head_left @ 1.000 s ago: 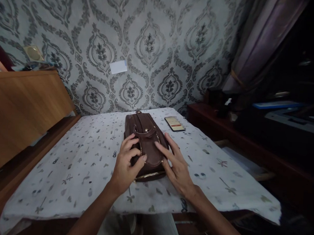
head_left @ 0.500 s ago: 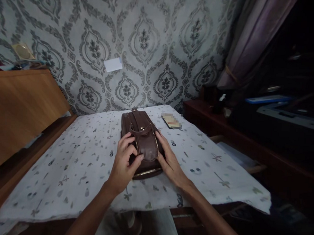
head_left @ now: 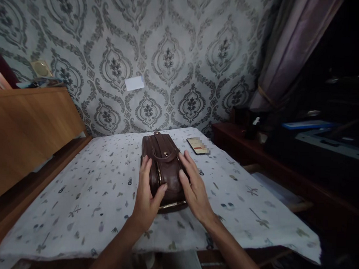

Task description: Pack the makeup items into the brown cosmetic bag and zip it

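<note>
A dark brown leather bag [head_left: 170,177] with gold zippers and a top handle lies on the patterned white cloth [head_left: 99,194]. On the bag's left side rests my left hand [head_left: 148,194], its thumb and fingers apart. My right hand [head_left: 195,188] lies against the right side, fingers spread and thumb over the bag's top. Neither hand is closed around anything. Part of the zipper track shows between the hands, and another runs along the near end.
A phone [head_left: 197,145] lies on the cloth behind the bag, to the right. A wooden panel [head_left: 31,132] stands at the left. Dark red furniture [head_left: 235,137] borders the right side. The patterned wall [head_left: 167,62] rises behind.
My left hand's fingers have gone from curled near the zipper to spread along the bag's side. My right hand's fingers have opened and lifted slightly. The view has shifted a little.
</note>
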A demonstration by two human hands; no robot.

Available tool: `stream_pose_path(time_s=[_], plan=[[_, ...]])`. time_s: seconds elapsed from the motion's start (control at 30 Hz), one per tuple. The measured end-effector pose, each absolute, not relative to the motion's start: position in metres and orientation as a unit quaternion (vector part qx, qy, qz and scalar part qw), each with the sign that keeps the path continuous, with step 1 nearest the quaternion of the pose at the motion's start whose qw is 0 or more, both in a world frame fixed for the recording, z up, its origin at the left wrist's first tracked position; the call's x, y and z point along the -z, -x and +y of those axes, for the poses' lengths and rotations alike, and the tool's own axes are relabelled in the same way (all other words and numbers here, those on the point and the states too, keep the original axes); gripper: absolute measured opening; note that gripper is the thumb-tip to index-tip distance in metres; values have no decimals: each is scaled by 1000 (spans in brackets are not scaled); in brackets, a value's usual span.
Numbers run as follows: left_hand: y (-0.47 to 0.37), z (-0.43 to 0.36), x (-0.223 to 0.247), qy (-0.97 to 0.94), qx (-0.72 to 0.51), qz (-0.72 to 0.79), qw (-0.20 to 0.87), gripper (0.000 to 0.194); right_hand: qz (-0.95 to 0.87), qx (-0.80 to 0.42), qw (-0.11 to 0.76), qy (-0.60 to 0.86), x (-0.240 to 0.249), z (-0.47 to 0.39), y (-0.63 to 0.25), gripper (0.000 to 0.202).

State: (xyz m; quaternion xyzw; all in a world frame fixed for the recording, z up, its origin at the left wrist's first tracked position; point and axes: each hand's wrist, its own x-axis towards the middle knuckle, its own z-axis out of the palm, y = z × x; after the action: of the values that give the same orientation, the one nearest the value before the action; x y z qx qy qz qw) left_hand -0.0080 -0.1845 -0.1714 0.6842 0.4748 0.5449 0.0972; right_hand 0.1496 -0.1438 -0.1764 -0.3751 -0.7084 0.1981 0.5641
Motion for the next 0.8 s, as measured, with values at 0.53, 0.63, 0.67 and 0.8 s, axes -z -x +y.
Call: stream_pose_path(time_s=[0.53, 0.63, 0.67, 0.8], plan=[[33, -173, 157, -686, -563, 428, 172, 41, -692, -35, 600, 400, 180, -143, -125, 35], [45, -159, 139, -681, -552, 454, 162, 23, -692, -19, 604, 396, 183, -143, -123, 27], [47, -153, 133, -683, -547, 459, 156, 22, -694, -12, 602, 395, 184, -143, -123, 26], [47, -133, 116, -703, -529, 452, 149, 38, -708, 12, 590, 387, 186, -142, -125, 30]])
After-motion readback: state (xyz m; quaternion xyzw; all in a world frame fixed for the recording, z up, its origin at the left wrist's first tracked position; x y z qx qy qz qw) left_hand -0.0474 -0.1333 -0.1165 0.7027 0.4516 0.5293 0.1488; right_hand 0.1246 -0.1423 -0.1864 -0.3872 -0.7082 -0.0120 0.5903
